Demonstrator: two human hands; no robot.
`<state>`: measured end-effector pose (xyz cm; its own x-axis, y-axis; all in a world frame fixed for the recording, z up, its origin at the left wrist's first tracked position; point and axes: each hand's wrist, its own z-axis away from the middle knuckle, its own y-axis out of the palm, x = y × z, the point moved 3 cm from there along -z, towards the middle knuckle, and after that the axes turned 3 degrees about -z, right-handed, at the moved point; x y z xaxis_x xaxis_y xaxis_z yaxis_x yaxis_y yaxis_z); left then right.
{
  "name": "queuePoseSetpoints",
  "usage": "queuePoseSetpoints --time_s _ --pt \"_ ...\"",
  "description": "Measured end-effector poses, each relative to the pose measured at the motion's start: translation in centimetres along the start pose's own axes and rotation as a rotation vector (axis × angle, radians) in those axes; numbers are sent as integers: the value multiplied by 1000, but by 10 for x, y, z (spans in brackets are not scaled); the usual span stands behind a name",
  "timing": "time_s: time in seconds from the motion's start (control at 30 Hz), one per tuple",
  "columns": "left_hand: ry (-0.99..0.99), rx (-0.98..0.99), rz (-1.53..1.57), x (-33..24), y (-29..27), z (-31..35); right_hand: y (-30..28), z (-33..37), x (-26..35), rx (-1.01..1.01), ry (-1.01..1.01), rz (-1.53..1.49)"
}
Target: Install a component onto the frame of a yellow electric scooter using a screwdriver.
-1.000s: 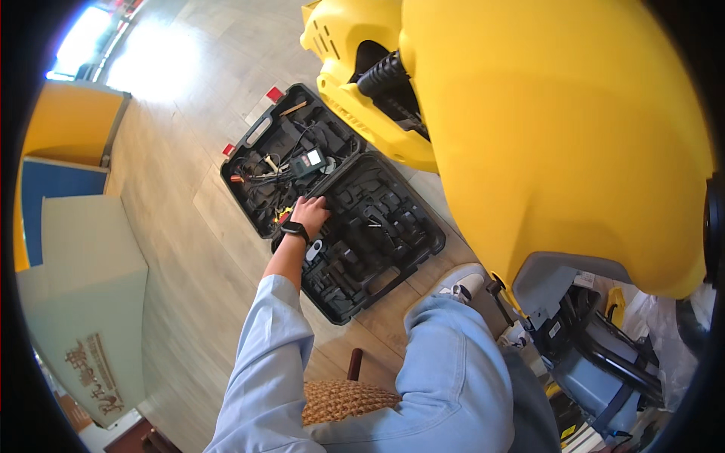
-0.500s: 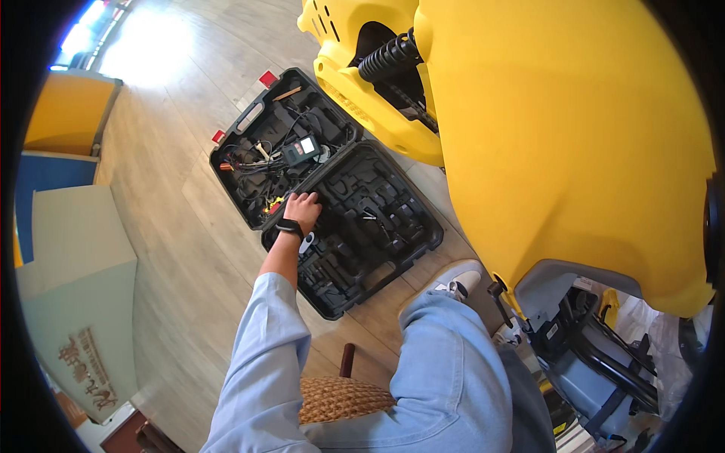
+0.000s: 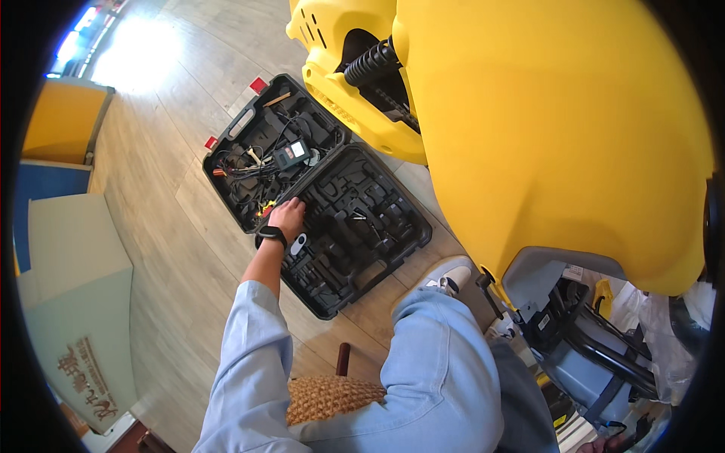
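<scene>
My left hand [image 3: 288,217], with a black watch on its wrist, reaches into an open black tool case [image 3: 332,309] on the floor. Its fingers are bent down near the hinge, on the case's nearer half; the fingertips and anything in them are hidden. Beside the wrist lies a small white oval piece [image 3: 299,243] in the moulded slots. A handheld tester with a lit screen [image 3: 291,154] rests among tangled cables in the farther half. Next to the fingers is a small yellow and red item [image 3: 266,208]. My right hand is out of sight.
A large yellow vehicle body [image 3: 559,151] with a black coil spring [image 3: 371,62] stands to the right of the case. My shoe [image 3: 451,276] is close to the case's right corner. A woven stool [image 3: 332,400] is below me, and pale panels [image 3: 75,287] stand at left.
The view has shifted slightly, so the case and vehicle sit a little farther left. My left hand stays over the case near the hinge, its fingers turned slightly.
</scene>
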<state>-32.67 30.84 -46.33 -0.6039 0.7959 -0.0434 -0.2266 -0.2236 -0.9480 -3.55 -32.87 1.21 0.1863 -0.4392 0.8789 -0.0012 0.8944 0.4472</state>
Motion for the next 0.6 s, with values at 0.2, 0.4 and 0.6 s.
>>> queuePoseSetpoints --time_s 0.2,0.4,0.6 --pt "-216 -443 587 -20 -68 36 20 16 -21 -301 -62 564" --pt "-71 -635 1093 -155 -251 89 33 -3 -11 16 76 373" --pt "443 -648 1397 -269 -391 151 105 -11 -39 149 -295 623"
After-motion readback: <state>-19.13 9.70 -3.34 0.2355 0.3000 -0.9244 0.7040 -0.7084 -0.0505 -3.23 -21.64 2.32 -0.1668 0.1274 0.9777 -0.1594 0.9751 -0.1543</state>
